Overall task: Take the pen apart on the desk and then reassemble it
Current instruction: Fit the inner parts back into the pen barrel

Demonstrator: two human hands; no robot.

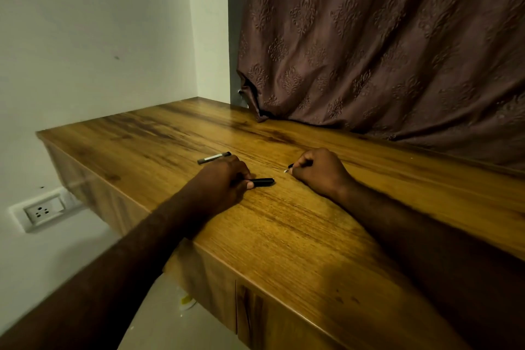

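Note:
Both of my hands rest on the wooden desk (284,236). My left hand (224,182) is closed around a black pen barrel (264,182), whose open end sticks out to the right. My right hand (321,170) pinches a thin pen part with a pale tip (287,168) that points left toward the barrel; most of it is hidden in the fingers. The two parts are a short gap apart. A grey and black pen piece (214,158) lies loose on the desk just beyond my left hand.
A brown patterned curtain (383,51) hangs down onto the desk's back edge at the right. A white wall runs along the left, with a socket (42,212) below the desk's left end. Drawer fronts (255,318) face me under the near edge.

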